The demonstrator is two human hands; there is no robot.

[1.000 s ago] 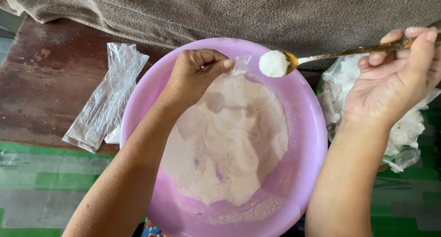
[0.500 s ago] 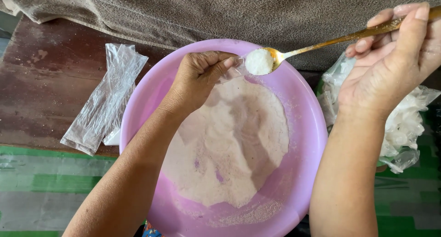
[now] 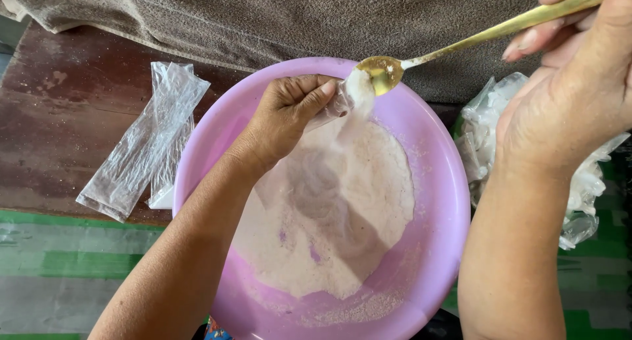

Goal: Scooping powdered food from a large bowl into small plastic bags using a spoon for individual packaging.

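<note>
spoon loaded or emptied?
Emptied: the spoon bowl is tipped and bare, powder sliding into the small clear bag held by the left hand.

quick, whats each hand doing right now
Left hand: closed, pinching a small clear plastic bag open above the pink basin.
Right hand: closed, holding a gold spoon.

Empty clear bags — brown cloth.

Bright soft daylight, sharp focus, faint shadows
</note>
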